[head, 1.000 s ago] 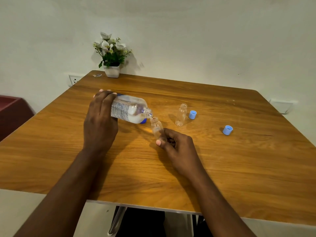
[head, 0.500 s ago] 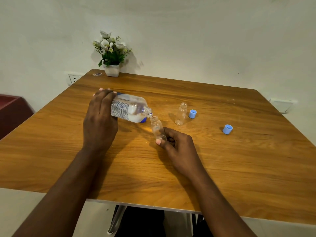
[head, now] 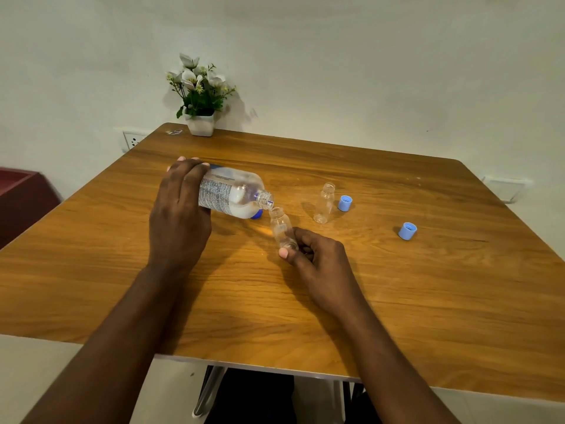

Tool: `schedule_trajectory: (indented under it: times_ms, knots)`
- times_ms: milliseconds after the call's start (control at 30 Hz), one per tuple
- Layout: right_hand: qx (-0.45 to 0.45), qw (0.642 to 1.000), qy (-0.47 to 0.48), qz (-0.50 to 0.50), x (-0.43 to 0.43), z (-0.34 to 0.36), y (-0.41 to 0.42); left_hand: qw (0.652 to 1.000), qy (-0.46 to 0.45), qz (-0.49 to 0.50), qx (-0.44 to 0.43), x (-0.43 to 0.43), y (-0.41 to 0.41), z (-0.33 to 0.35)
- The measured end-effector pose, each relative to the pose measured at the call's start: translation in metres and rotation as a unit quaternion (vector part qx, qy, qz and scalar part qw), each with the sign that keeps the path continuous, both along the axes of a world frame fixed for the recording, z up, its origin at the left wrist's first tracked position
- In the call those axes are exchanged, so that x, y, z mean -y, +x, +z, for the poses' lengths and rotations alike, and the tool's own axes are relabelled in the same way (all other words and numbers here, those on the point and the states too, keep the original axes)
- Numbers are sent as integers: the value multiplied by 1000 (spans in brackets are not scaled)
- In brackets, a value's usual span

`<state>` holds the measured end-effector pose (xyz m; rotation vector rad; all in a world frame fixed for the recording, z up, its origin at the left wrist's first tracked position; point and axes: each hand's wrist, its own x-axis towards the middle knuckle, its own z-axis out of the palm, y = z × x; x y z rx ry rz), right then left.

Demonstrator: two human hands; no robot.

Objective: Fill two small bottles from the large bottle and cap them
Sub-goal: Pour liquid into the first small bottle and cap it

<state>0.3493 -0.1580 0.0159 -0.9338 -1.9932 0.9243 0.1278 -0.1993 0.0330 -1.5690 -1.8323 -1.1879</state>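
A: What are the hands doing?

B: The left hand (head: 180, 215) wraps the base end of the large bottle (head: 232, 194), a clear plastic cylinder with a printed label. It is tipped almost flat in the centre of the frame. The right hand (head: 318, 258) pinches the bottom of a small bottle (head: 282, 229) with curled fingers. That one is clear, round-shouldered and leaning up-left, so that its mouth meets the large bottle's threaded neck.

A: Is anything inside it?

B: I cannot tell how much.

A: And the rest?

B: The second small bottle (head: 324, 203) stands upright and uncapped, right of centre, with a light blue cap (head: 345, 203) just beside it. Another light blue cap (head: 407, 231) lies well apart, further right. A darker blue cap (head: 256, 214) peeks out below the large bottle.

A: Any change from half a second ago?

B: Hardly any. Both grips and the tilt match, and the bottles and caps lie where they were.

A: Is there room to move?

B: The bench (head: 428, 301) is glossy wood grain with rounded far corners. Wide wood runs from the hands to the near edge, low in the frame, and out to the right. A white pot of flowers (head: 201, 123) sits at the far edge, upper left.
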Motion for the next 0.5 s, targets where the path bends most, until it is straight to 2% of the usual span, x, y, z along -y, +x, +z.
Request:
schedule_trajectory:
  times_ms: [500]
  knots:
    - [0, 1000, -5, 0, 0, -1, 0, 1000, 3, 3, -3, 0, 1, 0]
